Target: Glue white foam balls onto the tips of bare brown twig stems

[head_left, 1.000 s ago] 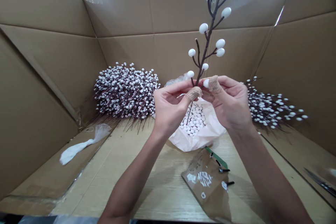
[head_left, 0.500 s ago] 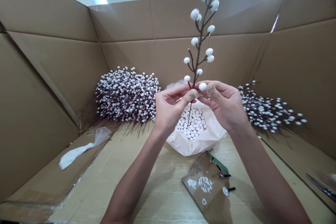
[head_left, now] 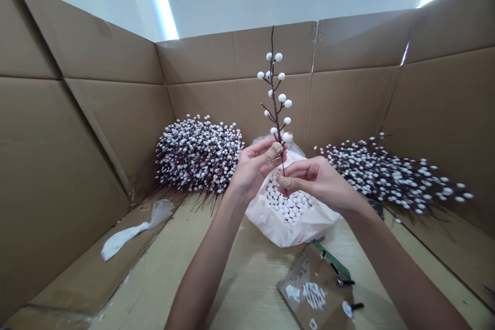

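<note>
Rising upright, the branch (head_left: 275,94) is pinched steady by the left hand (head_left: 252,166). The right hand (head_left: 319,181) is clamped on its lower stem.

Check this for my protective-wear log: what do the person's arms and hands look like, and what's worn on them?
Both forearms are bare, with no sleeves, gloves or watch showing. The left hand and right hand each have tan fabric tape wrapped round one fingertip.

Bead bag (head_left: 270,221) sits between left pile (head_left: 199,157) and right pile (head_left: 386,175), card (head_left: 309,294) in front.
</note>
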`<state>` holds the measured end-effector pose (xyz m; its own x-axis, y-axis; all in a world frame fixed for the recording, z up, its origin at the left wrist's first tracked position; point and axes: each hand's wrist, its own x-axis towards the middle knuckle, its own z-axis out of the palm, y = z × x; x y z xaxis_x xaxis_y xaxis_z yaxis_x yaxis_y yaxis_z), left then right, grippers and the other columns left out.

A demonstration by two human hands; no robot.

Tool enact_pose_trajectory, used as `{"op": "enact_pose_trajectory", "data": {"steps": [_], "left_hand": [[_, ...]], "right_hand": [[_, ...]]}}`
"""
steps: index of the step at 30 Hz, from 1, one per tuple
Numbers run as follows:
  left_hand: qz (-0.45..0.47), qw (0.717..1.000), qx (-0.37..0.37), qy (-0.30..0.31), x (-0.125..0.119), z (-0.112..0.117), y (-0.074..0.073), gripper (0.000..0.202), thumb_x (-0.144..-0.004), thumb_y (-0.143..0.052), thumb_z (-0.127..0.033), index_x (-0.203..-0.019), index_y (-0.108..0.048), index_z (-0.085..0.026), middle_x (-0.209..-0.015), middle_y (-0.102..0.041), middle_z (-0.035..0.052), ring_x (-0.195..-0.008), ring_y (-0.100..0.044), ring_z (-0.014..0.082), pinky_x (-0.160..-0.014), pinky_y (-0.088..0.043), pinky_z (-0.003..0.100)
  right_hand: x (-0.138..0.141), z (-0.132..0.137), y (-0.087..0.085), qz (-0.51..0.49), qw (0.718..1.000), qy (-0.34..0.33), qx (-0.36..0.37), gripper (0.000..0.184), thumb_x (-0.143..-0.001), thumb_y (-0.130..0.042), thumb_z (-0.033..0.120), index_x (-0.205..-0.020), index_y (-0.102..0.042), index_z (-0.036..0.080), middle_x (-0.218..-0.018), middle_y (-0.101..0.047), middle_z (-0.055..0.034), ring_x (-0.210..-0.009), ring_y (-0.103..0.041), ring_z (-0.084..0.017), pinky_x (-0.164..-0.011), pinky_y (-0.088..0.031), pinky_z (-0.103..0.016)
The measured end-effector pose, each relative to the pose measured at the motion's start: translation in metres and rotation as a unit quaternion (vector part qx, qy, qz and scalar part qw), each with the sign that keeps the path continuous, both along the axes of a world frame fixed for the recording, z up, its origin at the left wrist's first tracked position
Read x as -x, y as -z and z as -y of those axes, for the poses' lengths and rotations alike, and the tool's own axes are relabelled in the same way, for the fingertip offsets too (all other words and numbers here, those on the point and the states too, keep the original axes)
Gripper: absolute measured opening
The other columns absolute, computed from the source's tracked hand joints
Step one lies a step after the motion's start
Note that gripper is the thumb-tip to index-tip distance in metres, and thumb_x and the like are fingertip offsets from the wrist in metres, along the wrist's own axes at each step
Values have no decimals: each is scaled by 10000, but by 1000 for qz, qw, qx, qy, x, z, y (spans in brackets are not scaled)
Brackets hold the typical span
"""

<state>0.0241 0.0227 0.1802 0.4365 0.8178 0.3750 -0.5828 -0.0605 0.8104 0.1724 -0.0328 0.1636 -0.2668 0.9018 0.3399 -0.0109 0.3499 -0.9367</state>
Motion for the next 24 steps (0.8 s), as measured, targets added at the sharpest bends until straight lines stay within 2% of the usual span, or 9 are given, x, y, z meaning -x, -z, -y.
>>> {"op": "enact_pose_trajectory", "data": {"steps": [4,7,12,15,18,24], "left_hand": [[-26,999,-30,27,19,-4,-9,243,-730,-714,-224,-954,-749,-138,-1016,-733,96,-943,-678,205,-899,-518,326],[-16,997,-67,-26,29,-1,-17,292,-753,-674,-306,-982,-741,-138,-1110,-707,117,-1042,-650,259,-909,-516,361],[-29,980,-110,-165,22,9,-18,252,-667,-768,-245,-903,-739,-161,-986,-721,84,-871,-673,182,-739,-532,257],[2,971,-100,-218,13,9,-15,203,-646,-787,-251,-817,-725,-160,-864,-713,50,-761,-656,133,-653,-520,225],[17,968,-85,-236,10,8,-13,206,-612,-801,-216,-785,-711,-150,-786,-691,22,-680,-628,102,-609,-511,210],[33,972,-56,-228,10,6,-13,197,-559,-801,-134,-688,-653,-144,-699,-644,-9,-602,-585,67,-545,-487,162]], "right_hand": [[1,0,1,5,999,53,3,243,-631,-822,331,-731,-734,128,-670,-701,-53,-626,-662,-142,-630,-552,-264],[8,-3,6,35,996,77,-3,209,-649,-795,321,-703,-722,133,-670,-694,-47,-622,-653,-145,-617,-552,-272],[26,-10,23,101,989,109,-26,124,-744,-682,267,-696,-695,153,-685,-697,-44,-625,-640,-158,-626,-532,-301],[33,-11,30,121,985,118,-38,111,-761,-655,254,-706,-689,164,-724,-716,-50,-673,-660,-180,-655,-525,-313],[37,-10,31,135,979,146,-45,97,-765,-646,240,-708,-688,173,-744,-727,-50,-696,-668,-190,-652,-517,-311],[41,-9,34,167,968,169,-77,106,-795,-622,207,-718,-689,179,-765,-737,-52,-726,-677,-199,-669,-513,-314]]}}
